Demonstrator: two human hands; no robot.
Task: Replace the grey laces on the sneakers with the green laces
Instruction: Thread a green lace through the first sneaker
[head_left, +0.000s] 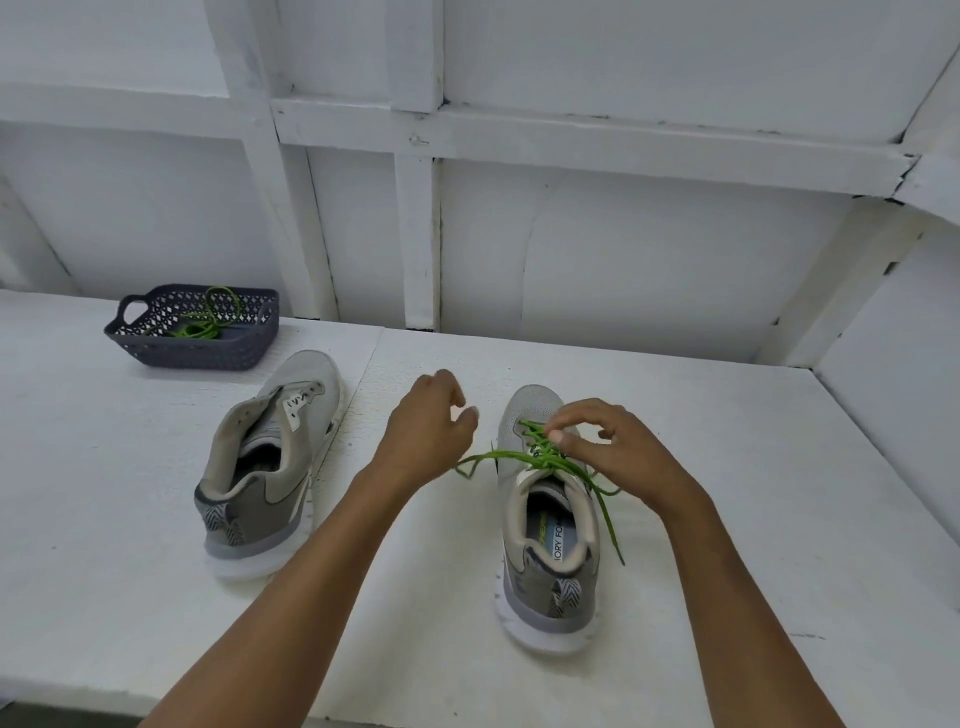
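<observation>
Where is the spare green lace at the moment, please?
The spare green lace lies in the dark basket at the head view's far left, beyond the laceless sneaker.

This looks like a bare, home-built work booth. The back wall (649, 260) is flat panels painted white, framed by white battens (418, 234) that cross upright and level, with chipped paint and rough joints at the right. A side wall (893, 338) closes the tabletop's (104, 493) right edge. The tabletop is white too, grainy like foam board, with a seam (366, 374) running in from its far edge. A dark plastic basket (208, 353) sits near the far left corner, and sneakers (270, 457) stand mid-tabletop
</observation>
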